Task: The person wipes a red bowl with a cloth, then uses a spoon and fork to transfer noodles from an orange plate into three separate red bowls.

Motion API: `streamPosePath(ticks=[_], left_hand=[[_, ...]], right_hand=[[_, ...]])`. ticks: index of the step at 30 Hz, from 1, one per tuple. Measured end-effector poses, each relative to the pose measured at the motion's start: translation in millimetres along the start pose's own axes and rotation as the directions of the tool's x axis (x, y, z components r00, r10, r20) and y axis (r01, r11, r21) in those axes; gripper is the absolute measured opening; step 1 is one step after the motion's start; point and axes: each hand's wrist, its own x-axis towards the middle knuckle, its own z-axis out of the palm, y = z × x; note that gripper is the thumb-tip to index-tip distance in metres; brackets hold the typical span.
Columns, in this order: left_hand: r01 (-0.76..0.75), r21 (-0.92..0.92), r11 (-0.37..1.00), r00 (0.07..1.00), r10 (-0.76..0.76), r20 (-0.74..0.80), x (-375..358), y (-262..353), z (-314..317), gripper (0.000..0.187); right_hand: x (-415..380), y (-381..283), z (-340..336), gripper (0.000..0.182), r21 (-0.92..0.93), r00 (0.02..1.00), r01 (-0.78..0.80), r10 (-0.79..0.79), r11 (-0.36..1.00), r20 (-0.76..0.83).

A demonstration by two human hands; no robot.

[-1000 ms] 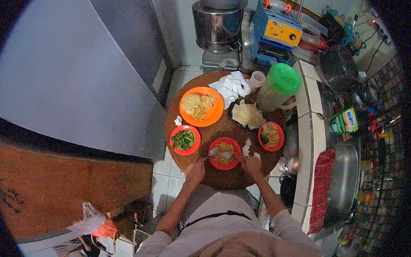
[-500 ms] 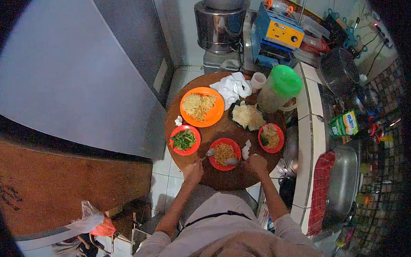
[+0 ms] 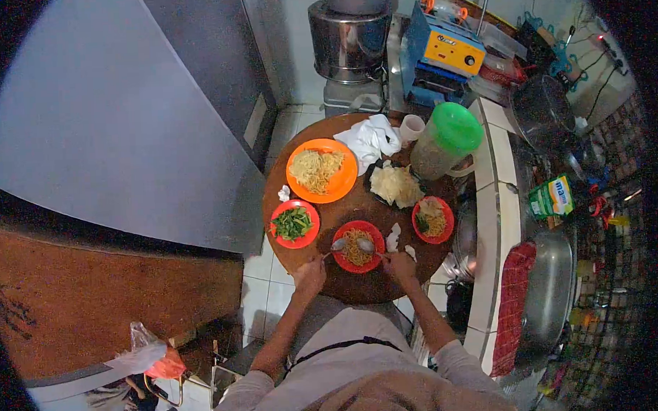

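Note:
A red plate of noodles lies on the round table in front of me. At its left edge my left hand is closed on the handle of a spoon, whose bowl is over the rim. From the other side my right hand grips a second spoon, its bowl at the noodles. White crumpled tissue lies beside the right hand. Left of the noodles is a red plate of green vegetables; to the right, a smaller red plate with noodles and greens.
An orange plate of noodles, pale crackers, a white cloth, a cup and a green-lidded pitcher stand on the round table. A tiled counter runs along the right, with a sink.
My right hand has moved slightly left, bringing its spoon further in over the noodles and up a little. More tissue shows beside it. My left hand stays nearly in place.

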Motion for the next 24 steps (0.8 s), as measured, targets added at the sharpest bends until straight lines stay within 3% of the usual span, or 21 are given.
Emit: streamPosePath(ticks=[2,4,7,10,13,20,22,24], left_hand=[[0.032,0.019,0.999,0.999,-0.033,0.034,1,1,-3,0.02],[-0.04,-0.077,0.996,0.998,0.036,-0.059,-1,-2,-3,0.02],[-0.027,-0.035,0.999,0.997,0.025,-0.067,2,-5,5,0.019],[-0.012,-0.055,0.998,0.998,0.008,-0.065,5,-6,10,0.019],[-0.029,-0.002,1.0,0.997,0.029,-0.07,5,-9,13,0.018],[-0.085,-0.099,0.991,0.983,0.067,-0.173,3,-17,21,0.018],[0.013,-0.004,1.0,0.995,-0.013,-0.098,5,-15,21,0.018],[-0.038,-0.025,0.999,0.991,0.035,-0.133,8,-22,31,0.018]], right_hand=[[-3,-2,-11,0.025,-0.03,1.0,-0.002,0.002,1.0,0.018],[-8,-7,-26,0.023,-0.062,0.999,0.001,0.002,0.998,0.036],[-10,-10,-39,0.021,-0.081,0.995,-0.013,0.02,0.997,0.093],[-7,-14,-38,0.021,-0.092,0.998,-0.003,0.009,0.996,0.064],[-6,-25,-29,0.021,-0.041,0.998,0.007,-0.01,0.999,-0.063],[-19,-26,3,0.029,0.065,0.993,0.112,-0.113,0.992,0.016],[-29,-27,-14,0.031,0.071,0.992,0.127,-0.127,0.989,-0.006],[-35,-32,-42,0.03,0.088,0.988,0.103,-0.113,0.991,0.108]])
